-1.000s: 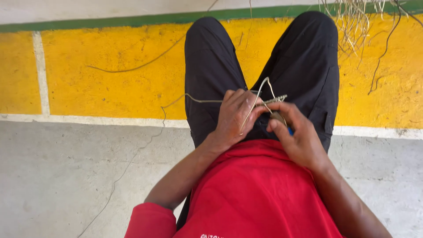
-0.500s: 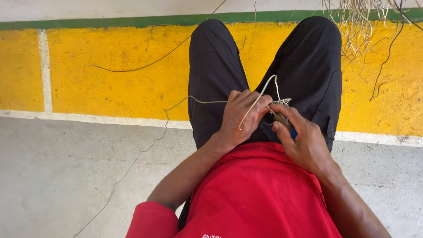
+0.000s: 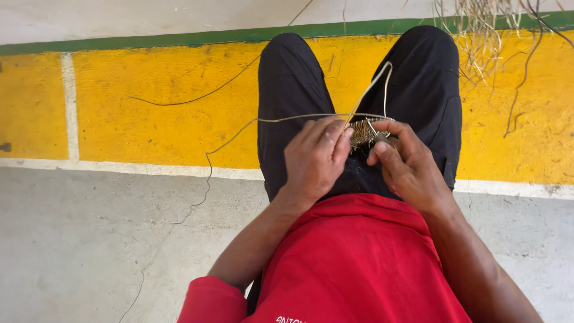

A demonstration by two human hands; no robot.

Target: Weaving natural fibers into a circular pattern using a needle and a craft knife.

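My left hand [image 3: 315, 157] pinches a thin pale fibre strand [image 3: 369, 90] that loops upward over my lap. Between both hands sits a small woven coil [image 3: 360, 133] of the same straw-like fibre. My right hand [image 3: 403, 164] holds the coil's right side together with a small metal tool [image 3: 375, 133], thumb and forefinger closed on it. Both hands rest above my black trousers [image 3: 293, 90], just beyond my red shirt [image 3: 353, 263]. A long tail of the strand [image 3: 206, 161] trails off to the left, down onto the floor.
A yellow painted band [image 3: 149, 107] with a green stripe [image 3: 149, 40] above it runs across the ground ahead. Grey concrete floor [image 3: 89, 245] lies nearer. A bundle of loose dry fibres [image 3: 478, 36] hangs at the upper right. Another loose strand [image 3: 197, 93] lies on the yellow.
The loop of strand has been drawn higher above the coil. Both hands have stayed over my lap, shifting slightly.
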